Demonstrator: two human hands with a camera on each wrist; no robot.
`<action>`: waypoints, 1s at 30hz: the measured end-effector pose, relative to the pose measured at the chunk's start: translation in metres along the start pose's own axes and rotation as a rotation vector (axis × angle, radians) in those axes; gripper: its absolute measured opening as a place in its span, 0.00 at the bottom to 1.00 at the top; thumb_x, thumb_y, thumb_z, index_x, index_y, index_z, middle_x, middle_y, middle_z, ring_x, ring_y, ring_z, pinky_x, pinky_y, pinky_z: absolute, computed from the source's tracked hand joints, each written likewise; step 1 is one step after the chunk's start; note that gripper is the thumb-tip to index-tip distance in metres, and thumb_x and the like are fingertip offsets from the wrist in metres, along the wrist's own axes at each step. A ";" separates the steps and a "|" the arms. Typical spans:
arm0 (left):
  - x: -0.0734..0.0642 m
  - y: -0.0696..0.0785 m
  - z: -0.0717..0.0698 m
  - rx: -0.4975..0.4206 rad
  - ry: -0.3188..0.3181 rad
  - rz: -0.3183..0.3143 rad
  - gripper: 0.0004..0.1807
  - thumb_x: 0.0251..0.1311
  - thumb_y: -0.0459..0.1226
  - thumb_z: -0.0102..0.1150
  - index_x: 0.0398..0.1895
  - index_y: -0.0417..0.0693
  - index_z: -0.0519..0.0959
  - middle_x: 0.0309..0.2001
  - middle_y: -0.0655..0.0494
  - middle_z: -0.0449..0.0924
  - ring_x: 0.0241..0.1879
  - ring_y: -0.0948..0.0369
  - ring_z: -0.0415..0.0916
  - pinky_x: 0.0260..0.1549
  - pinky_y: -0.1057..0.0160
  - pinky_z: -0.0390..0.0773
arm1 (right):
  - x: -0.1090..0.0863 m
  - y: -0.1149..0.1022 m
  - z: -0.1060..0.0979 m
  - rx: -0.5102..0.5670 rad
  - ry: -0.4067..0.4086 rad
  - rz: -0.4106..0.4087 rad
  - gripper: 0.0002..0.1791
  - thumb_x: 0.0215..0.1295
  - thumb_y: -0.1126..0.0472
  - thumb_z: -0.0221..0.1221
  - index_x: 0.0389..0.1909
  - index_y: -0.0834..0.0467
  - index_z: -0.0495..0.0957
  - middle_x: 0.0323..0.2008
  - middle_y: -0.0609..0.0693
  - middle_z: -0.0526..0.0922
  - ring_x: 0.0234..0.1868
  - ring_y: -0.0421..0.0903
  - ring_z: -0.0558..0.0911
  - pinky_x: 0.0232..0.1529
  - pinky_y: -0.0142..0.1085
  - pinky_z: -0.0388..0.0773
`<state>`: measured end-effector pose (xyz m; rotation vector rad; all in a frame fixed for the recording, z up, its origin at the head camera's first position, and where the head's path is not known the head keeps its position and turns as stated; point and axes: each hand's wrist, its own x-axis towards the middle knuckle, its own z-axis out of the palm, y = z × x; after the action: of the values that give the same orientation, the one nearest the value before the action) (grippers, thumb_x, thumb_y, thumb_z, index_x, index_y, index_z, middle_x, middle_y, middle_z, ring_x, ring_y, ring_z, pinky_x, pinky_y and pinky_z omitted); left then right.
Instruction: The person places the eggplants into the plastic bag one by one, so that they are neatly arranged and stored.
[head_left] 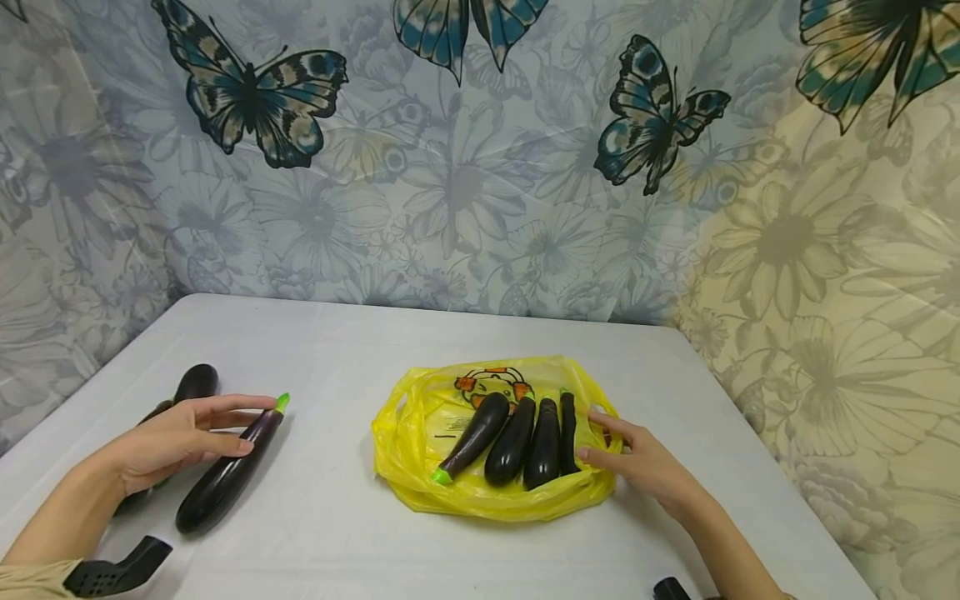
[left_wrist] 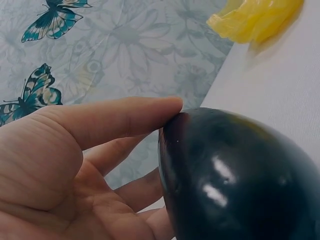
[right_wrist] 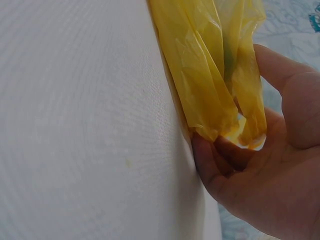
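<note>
On the left side of the table, my left hand (head_left: 176, 437) pinches a dark purple eggplant (head_left: 213, 496) between thumb and fingers. Its green stem end points up and away, and its rounded end lies toward me. The left wrist view shows the thumb tip pressed to its glossy skin. More dark eggplants (head_left: 197, 382) lie beyond and beneath that hand, partly hidden by it. A yellow plastic bag (head_left: 397, 454) is spread flat at the middle, with several eggplants (head_left: 510, 442) side by side in it. My right hand (head_left: 637, 458) holds the bag's right edge, thumb on one side and fingers curled under.
The white table (head_left: 322, 350) ends at a cloth backdrop (head_left: 457, 208) printed with flowers and butterflies. A black strap piece (head_left: 120, 571) sits at the left sleeve, and another black piece (head_left: 670, 588) shows by the right forearm.
</note>
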<state>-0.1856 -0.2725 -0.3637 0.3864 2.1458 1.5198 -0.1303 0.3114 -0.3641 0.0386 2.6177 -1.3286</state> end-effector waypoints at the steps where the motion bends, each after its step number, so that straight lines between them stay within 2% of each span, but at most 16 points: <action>1: 0.000 0.000 0.000 -0.003 0.000 -0.002 0.32 0.65 0.36 0.62 0.72 0.49 0.66 0.73 0.40 0.53 0.71 0.42 0.50 0.53 0.54 0.72 | 0.000 0.000 0.000 0.002 -0.001 -0.001 0.46 0.60 0.44 0.67 0.75 0.57 0.60 0.74 0.58 0.56 0.74 0.65 0.43 0.66 0.65 0.44; 8: 0.000 0.002 0.003 -0.009 -0.008 -0.002 0.32 0.65 0.37 0.62 0.72 0.49 0.66 0.73 0.39 0.53 0.70 0.40 0.52 0.52 0.50 0.72 | -0.001 0.000 0.000 0.002 0.004 -0.002 0.46 0.60 0.44 0.67 0.75 0.57 0.60 0.74 0.58 0.57 0.74 0.65 0.43 0.66 0.65 0.45; 15: 0.000 0.002 0.006 -0.014 -0.017 0.008 0.32 0.65 0.36 0.62 0.72 0.48 0.67 0.73 0.38 0.53 0.70 0.39 0.51 0.51 0.52 0.73 | 0.000 0.001 0.000 -0.006 0.006 0.000 0.46 0.60 0.43 0.67 0.75 0.57 0.60 0.74 0.57 0.56 0.74 0.65 0.43 0.66 0.65 0.45; 30: 0.003 0.005 0.015 -0.040 -0.046 0.000 0.32 0.65 0.36 0.62 0.72 0.49 0.67 0.73 0.39 0.55 0.67 0.47 0.59 0.52 0.52 0.73 | 0.000 0.001 0.000 0.004 0.007 0.000 0.46 0.60 0.44 0.68 0.74 0.56 0.61 0.74 0.58 0.56 0.74 0.66 0.43 0.66 0.66 0.45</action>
<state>-0.1809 -0.2573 -0.3634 0.4038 2.0772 1.5371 -0.1299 0.3119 -0.3646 0.0441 2.6208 -1.3368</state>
